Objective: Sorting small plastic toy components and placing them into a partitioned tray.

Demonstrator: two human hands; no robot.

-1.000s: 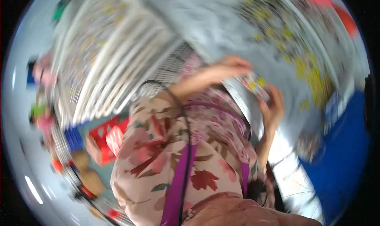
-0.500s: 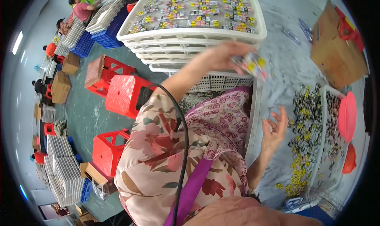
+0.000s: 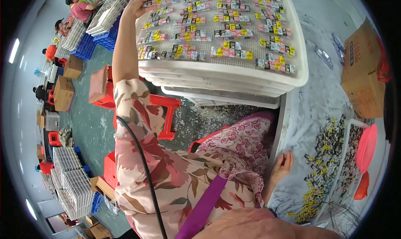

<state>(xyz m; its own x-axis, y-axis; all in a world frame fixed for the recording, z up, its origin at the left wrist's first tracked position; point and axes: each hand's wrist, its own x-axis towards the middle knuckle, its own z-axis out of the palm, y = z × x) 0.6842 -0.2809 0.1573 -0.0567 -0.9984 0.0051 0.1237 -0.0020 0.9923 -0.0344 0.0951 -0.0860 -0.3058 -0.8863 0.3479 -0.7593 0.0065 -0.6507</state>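
Observation:
My left hand (image 3: 137, 5) reaches over the far left corner of the top white mesh tray (image 3: 221, 66). Its fingers are closed at the end of a small clear packet of black, white, pink and yellow pieces (image 3: 161, 0); part of that grip is hidden. Rows of similar packets (image 3: 232, 50) lie across the tray, which tops a stack. Over the near edge of the marbled table (image 3: 303, 126), my right hand (image 3: 284, 166) rests with loosely bent fingers, slightly apart and holding nothing. Loose black, white and yellow pieces (image 3: 323, 163) are heaped to its right.
A clear bin (image 3: 340, 168) of small pieces stands by the heap, with a pink basin (image 3: 366, 149) against it. At the far right is a cardboard box (image 3: 363, 71). Red stools (image 3: 165, 113) stand on the floor to my left; several people work beyond, beside tray stacks (image 3: 71, 176).
My left hand has carried a packet from above the tray stack's near right side to the tray's far left corner. My right hand has dropped to the table edge. The view has shifted.

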